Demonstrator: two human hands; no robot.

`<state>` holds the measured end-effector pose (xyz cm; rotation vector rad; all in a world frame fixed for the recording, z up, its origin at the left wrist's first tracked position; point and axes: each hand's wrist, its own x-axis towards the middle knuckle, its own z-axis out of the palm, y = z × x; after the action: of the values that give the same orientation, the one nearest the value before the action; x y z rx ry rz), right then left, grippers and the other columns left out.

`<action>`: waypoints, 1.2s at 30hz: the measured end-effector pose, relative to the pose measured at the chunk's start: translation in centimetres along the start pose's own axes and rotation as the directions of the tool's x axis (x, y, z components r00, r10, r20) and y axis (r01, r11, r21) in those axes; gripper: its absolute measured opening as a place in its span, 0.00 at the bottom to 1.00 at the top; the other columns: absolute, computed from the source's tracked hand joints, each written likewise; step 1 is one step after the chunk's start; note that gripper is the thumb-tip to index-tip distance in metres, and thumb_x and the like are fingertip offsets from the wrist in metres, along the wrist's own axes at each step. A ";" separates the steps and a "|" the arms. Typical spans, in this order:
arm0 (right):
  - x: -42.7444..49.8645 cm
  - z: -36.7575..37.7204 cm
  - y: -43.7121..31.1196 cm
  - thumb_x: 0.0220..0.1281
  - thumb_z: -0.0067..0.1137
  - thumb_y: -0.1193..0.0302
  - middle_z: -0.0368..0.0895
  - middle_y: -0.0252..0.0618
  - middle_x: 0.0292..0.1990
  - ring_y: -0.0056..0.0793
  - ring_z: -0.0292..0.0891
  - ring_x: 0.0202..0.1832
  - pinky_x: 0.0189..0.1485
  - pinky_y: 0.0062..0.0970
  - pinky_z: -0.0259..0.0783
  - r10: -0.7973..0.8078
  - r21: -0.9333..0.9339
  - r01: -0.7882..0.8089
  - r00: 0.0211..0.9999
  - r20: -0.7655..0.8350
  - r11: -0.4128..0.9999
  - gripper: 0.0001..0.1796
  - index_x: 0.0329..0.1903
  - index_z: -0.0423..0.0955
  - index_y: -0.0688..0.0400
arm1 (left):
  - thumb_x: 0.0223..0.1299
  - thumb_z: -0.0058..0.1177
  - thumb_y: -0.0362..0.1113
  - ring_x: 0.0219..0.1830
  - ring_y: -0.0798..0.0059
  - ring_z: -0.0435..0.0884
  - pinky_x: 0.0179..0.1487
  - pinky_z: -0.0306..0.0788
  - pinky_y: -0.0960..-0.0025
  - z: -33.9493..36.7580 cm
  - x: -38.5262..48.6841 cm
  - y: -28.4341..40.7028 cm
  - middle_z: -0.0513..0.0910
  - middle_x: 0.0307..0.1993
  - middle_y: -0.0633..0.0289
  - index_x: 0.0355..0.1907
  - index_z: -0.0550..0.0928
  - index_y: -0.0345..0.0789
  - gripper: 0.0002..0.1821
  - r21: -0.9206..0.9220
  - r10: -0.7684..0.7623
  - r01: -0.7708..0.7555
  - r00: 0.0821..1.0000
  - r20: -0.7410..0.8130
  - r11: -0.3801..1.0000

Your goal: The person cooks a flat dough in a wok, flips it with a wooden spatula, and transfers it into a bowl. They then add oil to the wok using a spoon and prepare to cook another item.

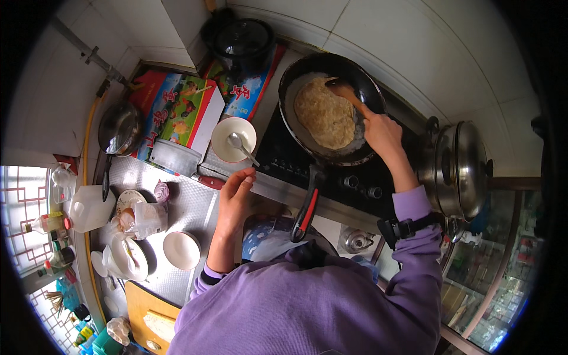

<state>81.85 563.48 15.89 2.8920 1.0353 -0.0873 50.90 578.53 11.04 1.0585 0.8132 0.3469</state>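
My right hand [382, 133] grips the handle of a wooden spatula [344, 90]. Its blade touches the far edge of a browned flatbread [326, 116], which lies flat in a dark wok [288, 120] on the black gas stove [284, 153]. The wok's black and red handle [310, 208] points back towards my body. My left hand [237, 188] hovers by the counter's front edge with loosely bent fingers and nothing visible in it. Just beyond it stands a white bowl [219, 142] holding a metal spoon [235, 141]. A cleaver [175, 156] with a red handle lies left of that hand.
A lidded steel pot [461, 168] stands right of the stove, a black lidded pot [244, 42] behind it. Leftward are a small frying pan [119, 128], a halved red onion [162, 191], an empty bowl [181, 250], a plastic jug [91, 208] and a wooden board [142, 297].
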 end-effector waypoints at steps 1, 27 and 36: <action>0.1 0.1 -0.5 0.61 0.46 0.69 0.81 0.49 0.33 0.48 0.79 0.36 0.38 0.43 0.74 -0.036 -0.004 0.036 0.999 0.024 0.999 0.23 0.60 0.69 0.43 | 0.65 0.46 0.35 0.49 0.76 0.71 0.55 0.62 0.74 0.0 0.0 -0.1 0.77 0.44 0.63 0.50 0.75 0.31 0.14 -0.019 -0.009 0.009 1.000 0.001 1.000; -3.9 -2.1 1.5 0.61 0.51 0.67 0.79 0.49 0.31 0.49 0.77 0.33 0.37 0.43 0.73 0.007 0.009 -0.007 1.000 0.028 1.000 0.23 0.60 0.69 0.40 | 0.64 0.47 0.35 0.49 0.75 0.72 0.57 0.62 0.73 -0.2 0.5 -0.2 0.77 0.44 0.63 0.50 0.75 0.30 0.15 0.034 0.029 -0.030 0.999 0.034 0.999; -0.9 0.7 -0.4 0.63 0.47 0.66 0.79 0.50 0.34 0.50 0.77 0.37 0.40 0.44 0.73 -0.087 0.075 0.077 0.988 0.128 0.994 0.23 0.61 0.68 0.40 | 0.65 0.46 0.35 0.49 0.75 0.72 0.55 0.63 0.74 -0.6 -0.2 -0.1 0.77 0.44 0.62 0.50 0.75 0.30 0.15 0.032 0.004 -0.004 1.000 -0.003 0.999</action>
<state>80.86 563.18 15.23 2.8582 1.1491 -0.3199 50.35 578.74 10.87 1.0895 0.8223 0.3401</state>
